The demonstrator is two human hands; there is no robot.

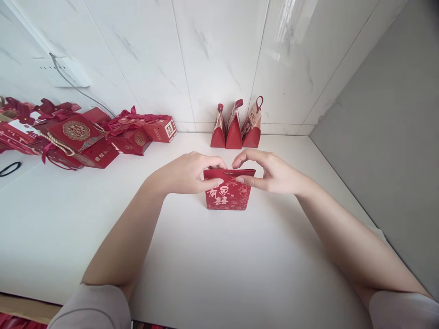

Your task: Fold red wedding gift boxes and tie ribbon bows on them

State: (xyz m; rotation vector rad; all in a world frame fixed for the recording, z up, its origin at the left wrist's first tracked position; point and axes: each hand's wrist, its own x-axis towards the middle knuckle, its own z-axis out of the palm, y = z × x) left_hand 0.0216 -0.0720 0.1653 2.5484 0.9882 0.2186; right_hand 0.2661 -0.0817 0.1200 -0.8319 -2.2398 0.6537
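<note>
One red paper bag (236,201), white characters and floral print on its front, stands upright on the white table (240,269) between the person's hands. Left hand (190,173): grips the bag's upper left part, thumb in front, fingers behind. Right hand (270,171): half-open, thumb against the front, forefinger curved above the top edge. Three red triangular boxes (234,136): in a row behind, near the tiled wall (219,55). Assorted red gift boxes (80,137): heaped at left.
</note>
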